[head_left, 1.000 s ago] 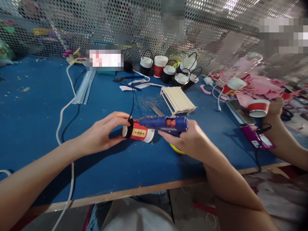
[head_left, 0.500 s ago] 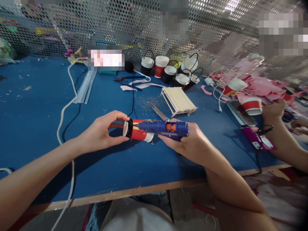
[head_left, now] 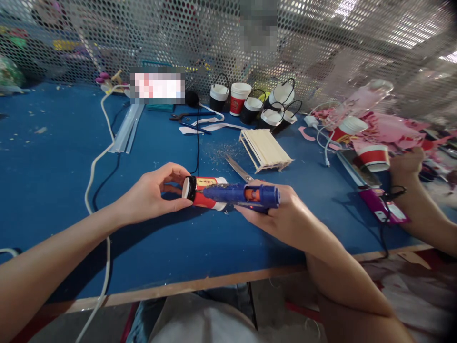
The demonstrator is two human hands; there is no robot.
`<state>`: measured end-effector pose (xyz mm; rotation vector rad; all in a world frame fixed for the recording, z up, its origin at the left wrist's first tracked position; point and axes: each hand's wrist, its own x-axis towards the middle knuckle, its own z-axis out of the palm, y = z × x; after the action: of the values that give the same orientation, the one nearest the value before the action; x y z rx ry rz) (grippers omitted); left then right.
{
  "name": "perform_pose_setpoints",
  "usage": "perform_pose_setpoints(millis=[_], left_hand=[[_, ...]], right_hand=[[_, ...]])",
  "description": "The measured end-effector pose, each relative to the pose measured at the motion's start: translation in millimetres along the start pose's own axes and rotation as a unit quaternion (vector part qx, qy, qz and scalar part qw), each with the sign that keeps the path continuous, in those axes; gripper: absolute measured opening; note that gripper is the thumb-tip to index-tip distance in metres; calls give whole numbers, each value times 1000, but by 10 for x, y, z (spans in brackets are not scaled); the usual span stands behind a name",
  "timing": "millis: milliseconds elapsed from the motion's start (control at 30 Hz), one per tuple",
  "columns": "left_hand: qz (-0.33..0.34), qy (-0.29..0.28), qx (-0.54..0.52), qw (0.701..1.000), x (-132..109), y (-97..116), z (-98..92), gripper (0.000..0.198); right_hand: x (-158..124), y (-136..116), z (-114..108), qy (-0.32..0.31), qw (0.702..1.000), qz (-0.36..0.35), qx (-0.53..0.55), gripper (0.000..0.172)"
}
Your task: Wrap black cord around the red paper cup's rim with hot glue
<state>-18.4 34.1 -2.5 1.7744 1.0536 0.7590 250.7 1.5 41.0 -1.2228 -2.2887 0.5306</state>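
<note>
A red and white paper cup [head_left: 203, 200] lies on its side on the table, a yellow label turned upward. Black cord [head_left: 192, 184] is wound around its left end and runs up to a black ball of cord [head_left: 192, 98]. My left hand [head_left: 155, 193] grips that wound end between thumb and fingers. In my right hand [head_left: 282, 214] is a blue hot glue gun [head_left: 228, 192], its dark tip at the cord's edge. The gun covers part of the cup. Scissors [head_left: 238, 167] lie just beyond the gun, handles hidden by my right hand.
Several cups with black wrapping and handles [head_left: 251, 112] stand at the back near the perforated metal screen [head_left: 200, 43]. A small wooden-stick rack [head_left: 267, 148], pliers [head_left: 183, 116] and clear glue sticks [head_left: 126, 131] lie on the blue table. Another person's arm [head_left: 417, 190] rests at right.
The cup has rolled a little in my left hand, bringing its yellow label further into view. The glue gun has shifted slightly left and down with my right hand.
</note>
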Motion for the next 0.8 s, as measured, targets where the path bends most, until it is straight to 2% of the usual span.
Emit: perform_pose_setpoints(millis=[233,467,667,800], left_hand=[[-6,8,4,1000,1,3,-2,48],[35,5,3,999,2,-30,2,45],[12,14,5,1000,3,-28,3,47],[60,14,24,998,-4,-62,1,46]], right_hand=[[8,-3,-7,-2,1000,5,0,11],[19,-9,-16,23,1000,21,5,18],[8,-25,-19,-15,1000,12,14,11],[20,-3,-20,-1,1000,25,9,14]])
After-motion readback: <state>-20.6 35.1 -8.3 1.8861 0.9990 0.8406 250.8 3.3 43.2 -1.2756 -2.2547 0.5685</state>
